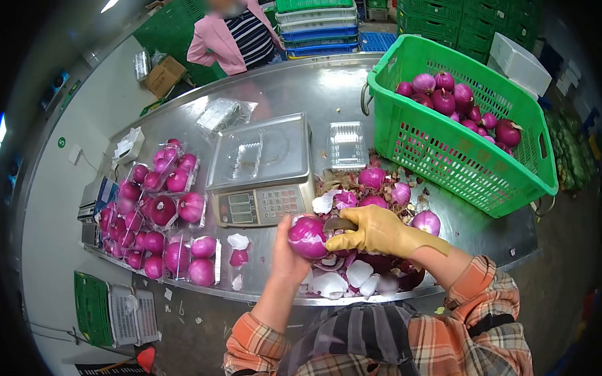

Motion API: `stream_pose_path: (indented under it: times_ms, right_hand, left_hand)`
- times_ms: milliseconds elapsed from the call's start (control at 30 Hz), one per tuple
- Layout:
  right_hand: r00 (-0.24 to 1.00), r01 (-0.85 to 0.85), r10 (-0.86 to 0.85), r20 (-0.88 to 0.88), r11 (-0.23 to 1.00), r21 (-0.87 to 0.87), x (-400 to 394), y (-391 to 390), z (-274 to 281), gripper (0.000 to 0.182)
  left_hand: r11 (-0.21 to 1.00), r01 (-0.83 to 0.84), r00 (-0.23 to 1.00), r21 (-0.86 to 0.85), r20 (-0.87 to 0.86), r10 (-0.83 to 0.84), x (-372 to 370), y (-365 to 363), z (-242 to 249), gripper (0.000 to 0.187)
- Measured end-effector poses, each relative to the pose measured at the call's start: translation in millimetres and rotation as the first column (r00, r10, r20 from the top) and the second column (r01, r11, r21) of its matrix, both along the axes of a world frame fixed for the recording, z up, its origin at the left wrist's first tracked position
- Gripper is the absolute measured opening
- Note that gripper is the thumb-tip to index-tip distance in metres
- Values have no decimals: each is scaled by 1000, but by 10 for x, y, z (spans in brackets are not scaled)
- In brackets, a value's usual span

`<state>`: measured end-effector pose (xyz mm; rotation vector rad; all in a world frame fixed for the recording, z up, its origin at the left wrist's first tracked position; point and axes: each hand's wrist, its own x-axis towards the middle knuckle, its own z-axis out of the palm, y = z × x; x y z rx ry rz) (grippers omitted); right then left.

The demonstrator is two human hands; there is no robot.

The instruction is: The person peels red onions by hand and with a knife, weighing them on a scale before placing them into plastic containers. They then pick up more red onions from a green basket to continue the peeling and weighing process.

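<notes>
Near the table's front edge my bare left hand (286,257) holds a red onion (307,237) with a pale patch on its skin. My right hand (376,232), in a yellow glove, grips a short dark knife (339,224) close against the onion's right side. Under and around both hands lie loose onion skins (329,284) and white peel pieces. Several onions rest just beyond the right hand, among them one purple onion (372,177) and another at the right (426,222). The palm side of my left hand is hidden by the onion.
A scale (262,170) with a clear tray on it stands left of centre; an empty clear tray (346,145) is beside it. Packed onions (163,210) fill the table's left. A green basket (458,150) of onions stands at the right. A person (237,30) in pink is across the table.
</notes>
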<state>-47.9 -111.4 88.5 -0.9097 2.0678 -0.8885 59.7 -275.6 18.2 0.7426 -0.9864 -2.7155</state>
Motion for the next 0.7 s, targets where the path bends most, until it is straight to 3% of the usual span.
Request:
stream_pose_path:
  times_ms: [33, 133, 233, 267, 367, 400, 433, 467, 500, 567, 633, 700]
  right_hand:
    - [1000, 4, -5, 23, 1000, 31, -2, -14, -10, 57]
    - [990, -40, 24, -142, 993, -107, 75, 2, -183, 59]
    - [999, 5, -5, -33, 1000, -3, 123, 30, -118, 59]
    - [1000, 23, -24, -6, 993, -115, 159, 36, -149, 61]
    - [995, 72, -60, 75, 982, -173, 224, 49, -73, 61]
    - [976, -100, 56, -212, 974, -202, 221, 40, -198, 60]
    - [861, -272, 156, -483, 946, -178, 210, 34, -317, 59]
    - [849, -383, 299, -436, 916, -117, 266, 60, -55, 59]
    - [725, -509, 570, -387, 822, 256, 337, 0, 171, 58]
    - [661, -623, 678, -322, 734, 270, 371, 10, 150, 59]
    - [875, -429, 426, -230, 903, 41, 249, 100, 154, 60]
    - [964, -234, 214, -159, 964, -123, 42, 113, 51, 60]
  left_hand:
    - [1000, -3, 1000, -18, -18, 3, -1, 3, -15, 51]
    - [996, -28, 998, -83, -58, 23, -14, 19, -39, 47]
    - [986, -87, 996, -139, -49, 81, -50, 92, 6, 43]
    - [984, -113, 994, -141, -29, 110, -69, 119, 2, 42]
    - [969, -177, 983, -171, 12, 182, -133, 150, -101, 44]
    - [963, -197, 979, -185, 20, 204, -160, 149, -120, 46]
    - [979, -164, 985, -122, 28, 169, -162, 138, -105, 49]
    - [990, -131, 990, -58, 37, 133, -147, 118, -21, 53]
    - [995, -95, 995, 3, 40, 95, -140, 73, 46, 56]
    - [987, 93, 995, 131, -49, -88, -94, -42, 38, 69]
    - [983, 86, 996, 161, -22, -84, -63, -51, 24, 63]
    - [965, 134, 991, 224, -41, -128, -87, -58, 16, 58]
